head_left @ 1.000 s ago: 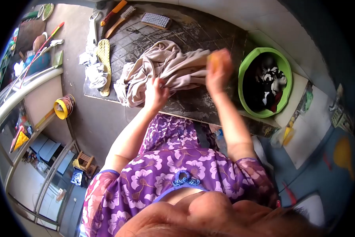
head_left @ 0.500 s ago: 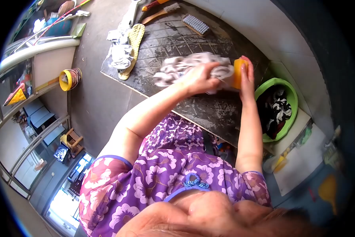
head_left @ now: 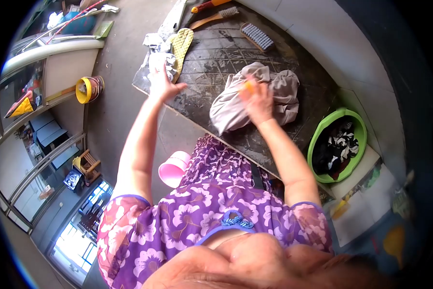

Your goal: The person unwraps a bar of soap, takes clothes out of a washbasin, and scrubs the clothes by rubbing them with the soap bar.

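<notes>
A crumpled pale grey cloth (head_left: 284,94) lies on the dark, scored slab (head_left: 202,65). On top of it my right hand (head_left: 259,103) is closed over a yellow soap bar (head_left: 249,85), mostly covered by the fingers and slightly blurred. My left hand (head_left: 164,90) is at the slab's left edge, thumb and fingers apart, holding nothing I can see. Just beyond it sits a bunched white cloth (head_left: 159,60); whether the fingertips touch it I cannot tell. Beside that cloth lies a yellow textured insole (head_left: 181,45).
A scrubbing brush (head_left: 257,37) and a wooden-handled brush (head_left: 216,17) lie at the slab's far side. To the right stands a green basin (head_left: 314,159) of dark and white clothes. A pink bucket (head_left: 174,168) is below the near edge, a yellow bucket (head_left: 84,90) farther left.
My left hand has left the grey cloth and moved left to the white cloth. My right hand has brought the soap bar left onto the grey cloth, now spread wider. The pink bucket has come into view.
</notes>
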{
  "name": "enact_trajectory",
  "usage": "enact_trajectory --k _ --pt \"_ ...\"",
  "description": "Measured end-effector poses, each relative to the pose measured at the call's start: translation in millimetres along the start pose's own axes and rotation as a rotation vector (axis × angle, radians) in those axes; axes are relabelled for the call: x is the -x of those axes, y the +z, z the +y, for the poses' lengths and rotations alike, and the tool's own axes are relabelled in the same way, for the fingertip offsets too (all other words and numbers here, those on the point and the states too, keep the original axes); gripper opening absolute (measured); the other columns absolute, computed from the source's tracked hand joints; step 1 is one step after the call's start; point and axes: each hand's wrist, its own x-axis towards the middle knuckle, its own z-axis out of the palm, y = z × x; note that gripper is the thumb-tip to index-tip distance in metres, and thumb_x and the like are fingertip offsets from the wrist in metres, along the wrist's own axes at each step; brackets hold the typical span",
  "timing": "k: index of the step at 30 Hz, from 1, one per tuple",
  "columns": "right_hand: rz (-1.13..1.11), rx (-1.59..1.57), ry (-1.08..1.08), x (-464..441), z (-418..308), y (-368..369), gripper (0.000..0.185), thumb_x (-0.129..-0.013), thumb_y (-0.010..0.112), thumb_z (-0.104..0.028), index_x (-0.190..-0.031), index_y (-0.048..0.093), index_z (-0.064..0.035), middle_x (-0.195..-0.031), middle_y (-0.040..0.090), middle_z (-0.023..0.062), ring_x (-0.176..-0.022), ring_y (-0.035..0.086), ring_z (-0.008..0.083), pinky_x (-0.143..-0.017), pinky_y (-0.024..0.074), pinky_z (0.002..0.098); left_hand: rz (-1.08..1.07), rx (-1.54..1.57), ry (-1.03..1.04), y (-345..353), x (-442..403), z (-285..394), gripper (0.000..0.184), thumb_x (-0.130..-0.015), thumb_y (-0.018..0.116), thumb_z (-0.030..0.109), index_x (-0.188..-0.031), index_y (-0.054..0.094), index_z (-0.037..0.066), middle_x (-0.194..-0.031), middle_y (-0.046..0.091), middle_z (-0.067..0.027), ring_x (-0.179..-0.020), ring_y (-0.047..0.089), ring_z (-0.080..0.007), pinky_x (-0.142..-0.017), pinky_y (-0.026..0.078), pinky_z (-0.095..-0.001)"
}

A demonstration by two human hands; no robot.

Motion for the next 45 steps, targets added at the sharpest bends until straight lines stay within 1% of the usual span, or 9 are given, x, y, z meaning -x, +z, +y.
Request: enact_trajectory --k 9,21,28,34,35,36,39,42,45 --pt "0.089 0.295 0.325 -4 39 -5 0.031 -0.092 0.056 -0.042 -0.122 0.051 -0.0334 -0.144 0.037 -0.0062 -0.119 0.044 0.0337 -0.087 0.0404 0.0559 -0.295 -0.111 -0.040 -7 -90 -39 0.148 -0.035 0.092 0.056 -0.153 0.012 0.016 -0.156 0.002 -0.0268 -0.141 0.023 -0.0435 -0.114 0.030 -0.0466" --pt "0.173 0.348 0.301 -4 31 -7 0.032 -0.091 0.059 -0.041 -0.120 0.053 -0.0321 -0.141 0.042 -0.0068 -0.116 0.047 0.0305 -0.084 0.0419 0.0515 0.135 0.062 -0.051 37 -63 -18 0.046 -0.067 0.078 0.027 -0.107 0.066 0.005 -0.093 0.067 -0.0212 -0.088 0.066 -0.0344 -0.085 0.052 -0.0424" --pt "0.210 0.353 0.280 -2 33 -7 0.032 -0.090 0.060 -0.040 -0.120 0.053 -0.0332 -0.141 0.043 -0.0065 -0.115 0.048 0.0303 -0.084 0.0412 0.0500 -0.274 1.618 -0.349 -31 -113 73 0.030 -0.081 0.069 0.019 -0.102 0.059 0.001 -0.088 0.065 -0.0131 -0.076 0.066 -0.0240 -0.060 0.055 -0.0393" --pt "0.193 0.329 0.310 1 32 -1 0.030 -0.091 0.058 -0.040 -0.120 0.054 -0.0338 -0.144 0.040 -0.0062 -0.117 0.047 0.0311 -0.086 0.0396 0.0506 -0.313 1.879 -0.712 -33 -216 175 0.036 -0.082 0.069 0.025 -0.112 0.055 0.010 -0.102 0.060 -0.0152 -0.092 0.063 -0.0297 -0.073 0.056 -0.0470" --pt "0.205 0.324 0.309 1 32 1 0.031 -0.091 0.059 -0.040 -0.121 0.055 -0.0332 -0.143 0.042 -0.0062 -0.117 0.048 0.0310 -0.086 0.0396 0.0505 -0.392 1.989 -0.088 -10 -221 169 0.016 -0.091 0.058 0.021 -0.100 0.062 0.009 -0.101 0.062 -0.0102 -0.086 0.061 -0.0252 -0.069 0.052 -0.0361" --pt "0.217 0.328 0.308 -1 33 1 0.032 -0.091 0.059 -0.041 -0.121 0.055 -0.0329 -0.143 0.042 -0.0059 -0.117 0.048 0.0311 -0.086 0.0396 0.0505 -0.563 2.131 -0.380 9 -254 172 0.033 -0.093 0.056 0.040 -0.113 0.060 0.013 -0.112 0.062 -0.0088 -0.096 0.061 -0.0242 -0.073 0.054 -0.0403" --pt "0.254 0.337 0.297 0 32 1 0.036 -0.090 0.060 -0.041 -0.124 0.053 -0.0314 -0.143 0.042 -0.0048 -0.115 0.050 0.0314 -0.085 0.0398 0.0499 -0.438 1.621 -0.497 -32 -223 203 0.038 -0.090 0.063 0.032 -0.117 0.062 0.006 -0.093 0.069 -0.0084 -0.079 0.065 -0.0245 -0.069 0.053 -0.0400" --pt "0.271 0.342 0.288 3 32 1 0.037 -0.089 0.061 -0.040 -0.124 0.054 -0.0314 -0.144 0.042 -0.0046 -0.113 0.051 0.0312 -0.085 0.0401 0.0489 -0.248 1.277 -0.521 -8 -199 204 0.054 -0.078 0.072 0.025 -0.126 0.051 0.012 -0.123 0.052 -0.0169 -0.109 0.056 -0.0325 -0.084 0.053 -0.0505" --pt "0.257 0.309 0.302 4 34 4 0.036 -0.090 0.060 -0.038 -0.125 0.053 -0.0323 -0.144 0.042 -0.0061 -0.114 0.050 0.0312 -0.085 0.0399 0.0488 0.122 0.691 0.081 79 -157 201 0.062 -0.068 0.066 0.011 -0.127 0.050 0.017 -0.135 0.039 -0.0183 -0.121 0.045 -0.0394 -0.096 0.042 -0.0505"
